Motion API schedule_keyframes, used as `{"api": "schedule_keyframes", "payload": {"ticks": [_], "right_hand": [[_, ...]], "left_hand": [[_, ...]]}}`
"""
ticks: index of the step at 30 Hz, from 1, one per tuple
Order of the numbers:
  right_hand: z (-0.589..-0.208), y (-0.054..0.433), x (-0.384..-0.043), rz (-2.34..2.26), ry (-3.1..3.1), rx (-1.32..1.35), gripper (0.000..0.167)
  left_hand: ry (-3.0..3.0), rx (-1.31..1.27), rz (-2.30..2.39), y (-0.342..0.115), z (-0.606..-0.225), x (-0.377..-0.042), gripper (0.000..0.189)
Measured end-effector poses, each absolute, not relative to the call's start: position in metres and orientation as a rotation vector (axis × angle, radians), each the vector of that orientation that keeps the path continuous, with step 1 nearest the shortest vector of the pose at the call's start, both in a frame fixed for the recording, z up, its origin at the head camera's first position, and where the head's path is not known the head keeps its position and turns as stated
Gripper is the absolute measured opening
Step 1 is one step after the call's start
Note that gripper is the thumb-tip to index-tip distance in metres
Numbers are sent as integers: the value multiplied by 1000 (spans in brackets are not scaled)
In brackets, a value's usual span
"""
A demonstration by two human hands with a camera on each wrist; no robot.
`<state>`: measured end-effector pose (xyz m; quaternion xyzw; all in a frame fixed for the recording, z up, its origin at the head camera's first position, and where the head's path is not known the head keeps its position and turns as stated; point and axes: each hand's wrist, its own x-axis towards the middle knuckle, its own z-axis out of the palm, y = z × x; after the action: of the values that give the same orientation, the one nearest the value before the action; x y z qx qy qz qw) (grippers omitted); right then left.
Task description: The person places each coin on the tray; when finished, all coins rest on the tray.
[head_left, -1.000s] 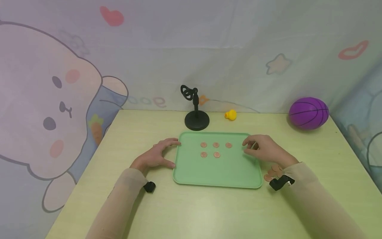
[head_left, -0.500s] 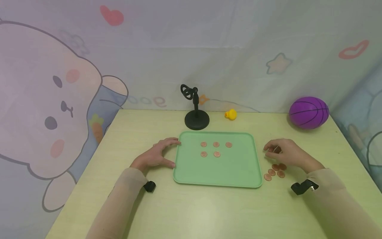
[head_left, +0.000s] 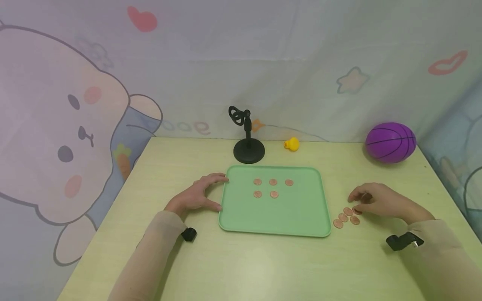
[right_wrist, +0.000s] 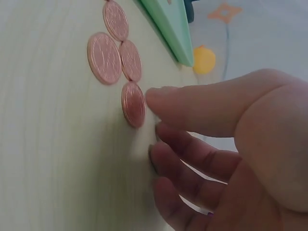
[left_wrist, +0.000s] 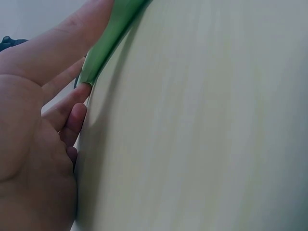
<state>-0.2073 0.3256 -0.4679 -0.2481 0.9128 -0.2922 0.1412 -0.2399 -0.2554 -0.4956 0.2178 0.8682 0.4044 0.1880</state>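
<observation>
On the green tray [head_left: 271,217] lie several copper-coloured coins [head_left: 273,182], three in a back row and two in a row before it. My left hand [head_left: 193,195] rests with its spread fingers and thumb at the tray's left rim. Right of the tray, a loose cluster of several more coins [head_left: 343,218] lies on the table. My right hand [head_left: 385,201] hovers low at the far right of this cluster, thumb and fingers apart. In the right wrist view the thumb tip is right beside the nearest coin [right_wrist: 133,104], and nothing shows between thumb and fingers.
Behind the tray stands a black round-based stand [head_left: 249,150], with a small yellow toy [head_left: 291,144] to its right. A purple ball [head_left: 390,142] sits at the back right corner. A printed cloth [head_left: 293,75] hangs along the table's back edge.
My right hand has moved from above the tray's right edge rightward and toward me, to the loose coins. The left hand, the tray and the coins on it have stayed in place.
</observation>
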Motion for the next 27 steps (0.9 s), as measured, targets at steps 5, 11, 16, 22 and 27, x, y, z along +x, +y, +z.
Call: {"api": "schedule_keyframes", "payload": {"ticks": [5, 11, 16, 22, 27], "right_hand": [[-467, 333, -203, -857, 2596, -728, 25], [-471, 335, -201, -869, 2579, -731, 24], [-473, 336, -203, -857, 2596, -757, 19], [-474, 335, -204, -871, 2607, -835, 17], [-473, 333, -204, -845, 2617, -839, 18]], "left_hand": [[2441, 616, 1141, -255, -495, -241, 89], [2442, 629, 1143, -254, -495, -241, 87], [2438, 633, 1150, -253, -495, -241, 86], [2446, 622, 1139, -254, -497, -243, 87], [2448, 618, 1139, -255, -496, -241, 88]]}}
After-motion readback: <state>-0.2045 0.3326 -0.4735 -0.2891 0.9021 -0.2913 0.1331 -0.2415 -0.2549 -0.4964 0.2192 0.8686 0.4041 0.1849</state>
